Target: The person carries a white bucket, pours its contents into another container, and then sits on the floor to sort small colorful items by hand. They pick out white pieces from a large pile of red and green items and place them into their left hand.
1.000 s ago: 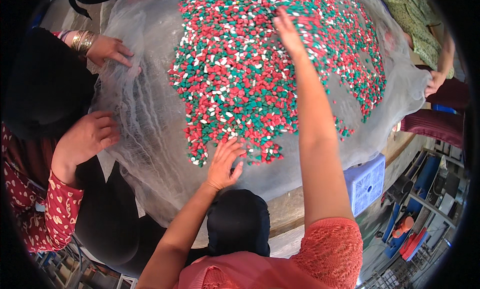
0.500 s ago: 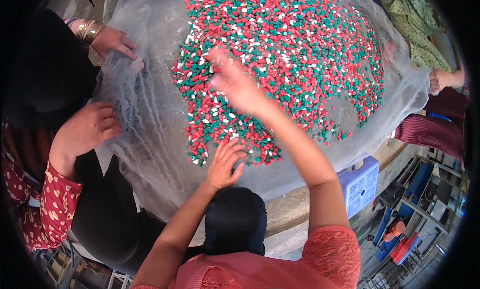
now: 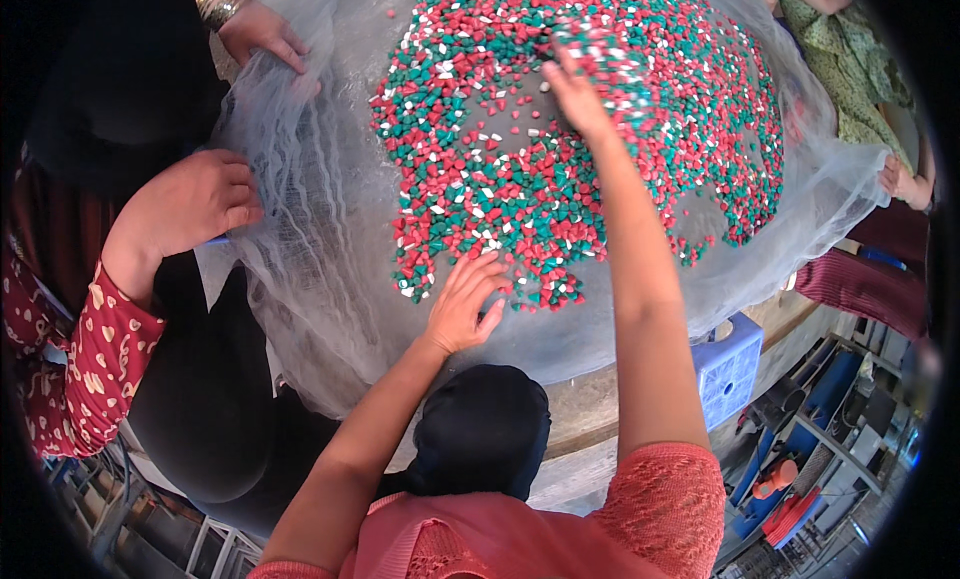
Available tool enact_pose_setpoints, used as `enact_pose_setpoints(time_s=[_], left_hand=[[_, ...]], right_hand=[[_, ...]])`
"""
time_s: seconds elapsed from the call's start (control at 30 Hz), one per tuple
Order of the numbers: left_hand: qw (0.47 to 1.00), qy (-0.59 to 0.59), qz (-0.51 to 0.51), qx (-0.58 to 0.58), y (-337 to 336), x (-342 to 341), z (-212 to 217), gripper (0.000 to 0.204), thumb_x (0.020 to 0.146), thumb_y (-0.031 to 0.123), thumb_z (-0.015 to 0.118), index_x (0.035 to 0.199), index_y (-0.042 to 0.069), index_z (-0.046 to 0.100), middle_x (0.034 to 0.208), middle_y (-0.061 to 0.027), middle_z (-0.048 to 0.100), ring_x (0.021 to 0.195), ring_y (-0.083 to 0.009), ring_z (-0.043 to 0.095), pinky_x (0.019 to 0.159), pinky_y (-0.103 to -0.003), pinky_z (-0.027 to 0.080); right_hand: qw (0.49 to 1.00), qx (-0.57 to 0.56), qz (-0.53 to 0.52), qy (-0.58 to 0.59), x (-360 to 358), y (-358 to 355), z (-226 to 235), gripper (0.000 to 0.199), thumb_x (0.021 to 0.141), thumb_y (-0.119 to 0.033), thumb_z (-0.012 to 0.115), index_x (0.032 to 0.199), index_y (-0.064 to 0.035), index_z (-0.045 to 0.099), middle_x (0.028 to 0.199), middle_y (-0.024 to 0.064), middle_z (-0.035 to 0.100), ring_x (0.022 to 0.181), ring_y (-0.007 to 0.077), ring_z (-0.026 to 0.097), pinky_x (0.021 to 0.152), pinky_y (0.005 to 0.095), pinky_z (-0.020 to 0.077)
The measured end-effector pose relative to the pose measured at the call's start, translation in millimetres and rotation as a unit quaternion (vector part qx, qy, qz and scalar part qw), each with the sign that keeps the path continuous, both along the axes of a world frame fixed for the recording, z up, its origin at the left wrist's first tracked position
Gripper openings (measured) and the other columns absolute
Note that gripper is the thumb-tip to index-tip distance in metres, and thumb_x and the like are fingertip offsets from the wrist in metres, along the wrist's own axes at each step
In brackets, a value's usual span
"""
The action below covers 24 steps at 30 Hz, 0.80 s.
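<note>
A wide spread of small red, green and white pieces [image 3: 520, 184], some cone-like, lies on a sheer whitish cloth [image 3: 340, 309] over a table. In among them, my right hand [image 3: 580, 97] is stretched far forward, its fingers extended and touching the pieces. Pieces beside that hand are smeared by motion, and a thinly covered grey patch shows to its left. My left hand [image 3: 467, 301] rests at the near edge of the spread, fingers flat and apart, fingertips against the nearest pieces. Neither hand grips anything that I can see.
At left, a person's hand [image 3: 190, 204] and a braceleted hand [image 3: 262, 34] are at the cloth's edge. Another person's hand [image 3: 905, 184] holds the cloth at right. A blue plastic stool [image 3: 728, 371] stands by the table, near a cluttered rack [image 3: 835, 429].
My right hand has swept right and farther away across the pieces, leaving a thinned grey patch. My left hand stays at the near edge. The whole view has shifted slightly.
</note>
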<state>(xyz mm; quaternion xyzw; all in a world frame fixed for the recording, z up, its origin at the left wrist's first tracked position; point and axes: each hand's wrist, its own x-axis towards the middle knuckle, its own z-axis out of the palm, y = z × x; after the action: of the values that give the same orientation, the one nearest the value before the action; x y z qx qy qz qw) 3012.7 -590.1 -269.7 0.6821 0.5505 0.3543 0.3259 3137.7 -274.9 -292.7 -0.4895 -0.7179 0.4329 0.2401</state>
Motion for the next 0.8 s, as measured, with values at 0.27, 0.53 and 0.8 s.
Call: enact_pose_setpoints(time_s=[0.27, 0.53, 0.8], left_hand=[[1.0, 0.002, 0.002, -0.01, -1, 1, -2, 0.023, 0.072, 0.013, 0.055, 0.095, 0.01, 0.057, 0.11, -0.0069, 0.054, 0.118, -0.0258, 0.042, 0.101, -0.05, 0.025], [1.0, 0.013, 0.001, -0.012, -1, 2, -2, 0.023, 0.071, 0.012, 0.056, 0.094, 0.01, 0.057, 0.109, -0.0062, 0.054, 0.117, -0.0251, 0.043, 0.101, -0.049, 0.025], [0.999, 0.032, -0.006, -0.01, 0, 1, 1, 0.021, 0.074, 0.014, 0.055, 0.094, 0.01, 0.056, 0.11, -0.0061, 0.053, 0.118, -0.0248, 0.041, 0.102, -0.047, 0.024]], right_hand=[[0.947, -0.137, -0.21, 0.202, 62, 29, 77, 0.07, 0.088, -0.034, 0.05, 0.14, -0.0198, 0.005, 0.143, 0.0151, 0.016, 0.131, 0.0325, 0.018, 0.099, 0.0508, 0.0267], [0.994, 0.084, 0.033, -0.059, 11, -32, 61, 0.013, 0.077, -0.013, 0.061, 0.089, -0.0079, 0.065, 0.081, 0.012, 0.065, 0.076, 0.0222, 0.062, 0.071, 0.032, 0.048], [0.937, 0.106, 0.057, -0.328, 20, -64, 47, 0.02, 0.07, -0.012, 0.065, 0.09, -0.0087, 0.064, 0.089, 0.0099, 0.063, 0.081, 0.0276, 0.061, 0.071, 0.037, 0.0484]])
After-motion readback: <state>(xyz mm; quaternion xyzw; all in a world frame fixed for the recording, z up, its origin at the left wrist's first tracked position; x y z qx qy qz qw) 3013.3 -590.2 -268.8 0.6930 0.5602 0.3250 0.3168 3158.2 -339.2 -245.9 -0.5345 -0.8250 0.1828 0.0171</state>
